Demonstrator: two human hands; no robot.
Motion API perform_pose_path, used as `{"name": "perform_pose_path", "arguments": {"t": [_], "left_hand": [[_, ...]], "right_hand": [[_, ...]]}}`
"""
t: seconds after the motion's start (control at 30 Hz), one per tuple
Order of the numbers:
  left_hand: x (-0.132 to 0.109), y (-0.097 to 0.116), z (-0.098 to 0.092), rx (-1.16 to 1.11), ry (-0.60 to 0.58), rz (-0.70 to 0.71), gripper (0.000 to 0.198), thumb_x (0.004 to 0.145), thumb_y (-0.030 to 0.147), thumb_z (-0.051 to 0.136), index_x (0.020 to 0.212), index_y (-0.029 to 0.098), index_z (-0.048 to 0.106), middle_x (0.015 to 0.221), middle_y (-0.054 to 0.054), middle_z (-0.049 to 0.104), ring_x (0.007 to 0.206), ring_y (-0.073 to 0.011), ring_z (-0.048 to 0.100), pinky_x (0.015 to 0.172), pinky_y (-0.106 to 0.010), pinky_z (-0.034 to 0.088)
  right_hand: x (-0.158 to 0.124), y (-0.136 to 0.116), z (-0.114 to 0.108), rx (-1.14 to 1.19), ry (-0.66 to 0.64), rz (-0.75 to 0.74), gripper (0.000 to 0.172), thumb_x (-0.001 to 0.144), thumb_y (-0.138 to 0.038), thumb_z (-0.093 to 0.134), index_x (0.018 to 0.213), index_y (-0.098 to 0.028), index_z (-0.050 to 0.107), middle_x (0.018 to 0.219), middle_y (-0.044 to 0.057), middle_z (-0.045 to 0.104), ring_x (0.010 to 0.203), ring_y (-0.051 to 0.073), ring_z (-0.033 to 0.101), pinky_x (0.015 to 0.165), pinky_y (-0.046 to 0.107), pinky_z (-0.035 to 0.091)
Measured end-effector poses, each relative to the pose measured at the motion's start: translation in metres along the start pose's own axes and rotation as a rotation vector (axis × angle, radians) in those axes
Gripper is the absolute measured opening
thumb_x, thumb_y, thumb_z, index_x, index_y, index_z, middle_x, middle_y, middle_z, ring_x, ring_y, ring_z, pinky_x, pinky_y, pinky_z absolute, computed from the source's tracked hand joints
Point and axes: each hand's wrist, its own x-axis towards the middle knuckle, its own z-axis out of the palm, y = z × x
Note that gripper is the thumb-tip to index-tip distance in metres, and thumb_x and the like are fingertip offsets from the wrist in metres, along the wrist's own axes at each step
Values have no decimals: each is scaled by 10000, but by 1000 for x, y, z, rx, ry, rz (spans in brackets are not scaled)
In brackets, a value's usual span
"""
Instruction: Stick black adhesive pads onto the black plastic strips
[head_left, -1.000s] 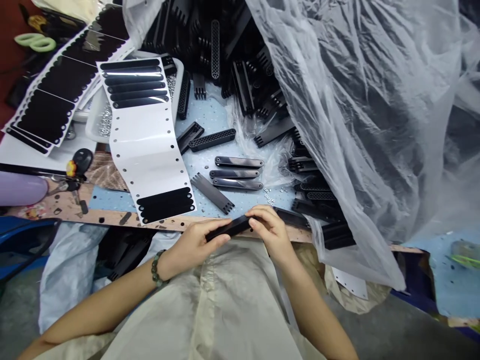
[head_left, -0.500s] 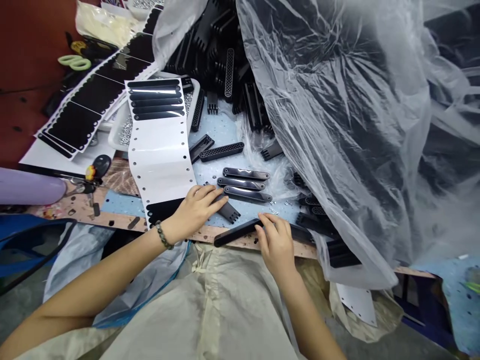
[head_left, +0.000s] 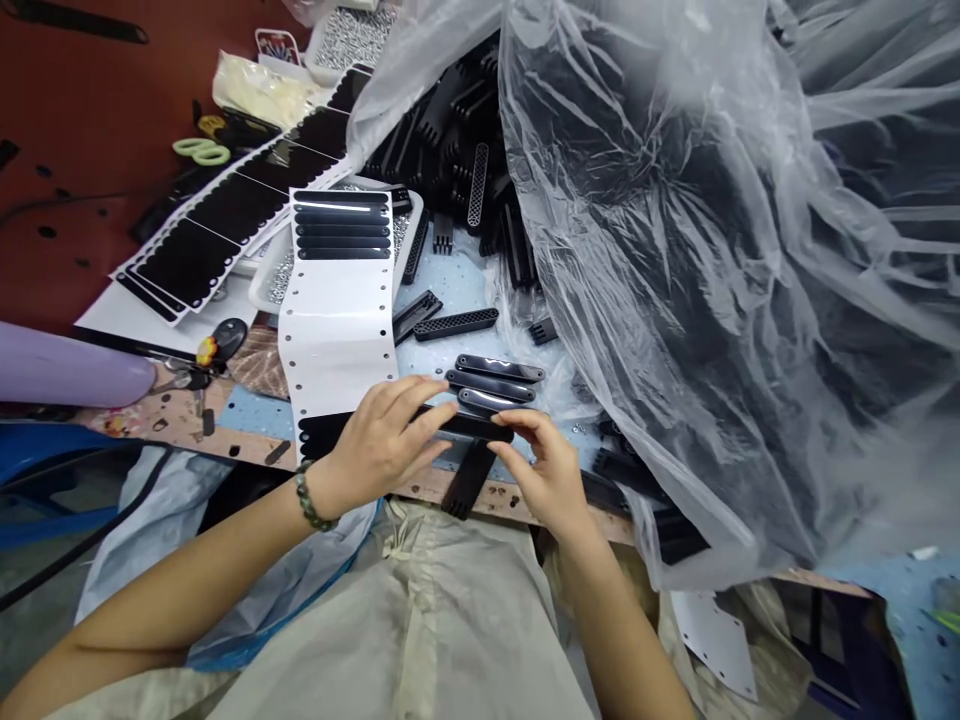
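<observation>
A long black plastic bar [head_left: 474, 426] is held level between my two hands just above the bench's front part. My left hand [head_left: 379, 435], with a bead bracelet at the wrist, has its fingers closed at the bar's left end. Thumb and fingers of my right hand [head_left: 544, 462] pinch the right end. Below it a second black bar with a toothed end [head_left: 468, 480] lies across the wooden edge. Just behind are three glossy-topped black bars [head_left: 495, 384] in a row. A white backing sheet with black strip stickers [head_left: 341, 300] lies beside my left hand.
Black parts pile up [head_left: 450, 150] at the back, partly under a clear plastic bag [head_left: 660, 260] that covers the right side. Trays of small metal pieces [head_left: 281, 270], green-handled scissors [head_left: 201, 151], keys [head_left: 199, 385] and a purple cylinder [head_left: 75, 370] stand at the left.
The bar at the bench edge has been lifted between both hands toward the glossy bars. The toothed bar under my left hand now lies across the edge. The view has shifted slightly.
</observation>
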Motion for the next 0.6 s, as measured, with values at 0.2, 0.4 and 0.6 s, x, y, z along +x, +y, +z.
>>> {"name": "perform_pose_path", "arguments": {"t": [0.2, 0.4, 0.6], "left_hand": [[14, -2, -22, -379, -176, -180, 322, 913, 372, 505, 1163, 186, 583, 1108, -90, 639, 1043, -210, 597, 905, -329, 488], [9, 4, -22, -542, -169, -350, 253, 894, 363, 538, 1057, 190, 626, 1067, -82, 645, 1017, -203, 602, 896, -315, 483], [7, 9, -21, -1044, -644, -522, 352, 890, 408, 525, 1198, 237, 526, 1185, -89, 610, 1087, -221, 595, 868, -331, 510]], "right_hand": [[-7, 2, -2, 99, 71, 7, 252, 819, -235, 652, 1054, -254, 564, 1000, 37, 642, 975, 176, 638, 903, 372, 528], [-3, 1, -9, -20, 29, -34, 237, 837, -286, 630, 1071, -255, 608, 1131, 81, 620, 1080, 213, 590, 902, 405, 524], [7, -7, -21, -28, -228, -224, 202, 869, -208, 589, 1053, -264, 647, 1014, 30, 695, 998, 185, 628, 904, 393, 509]]}}
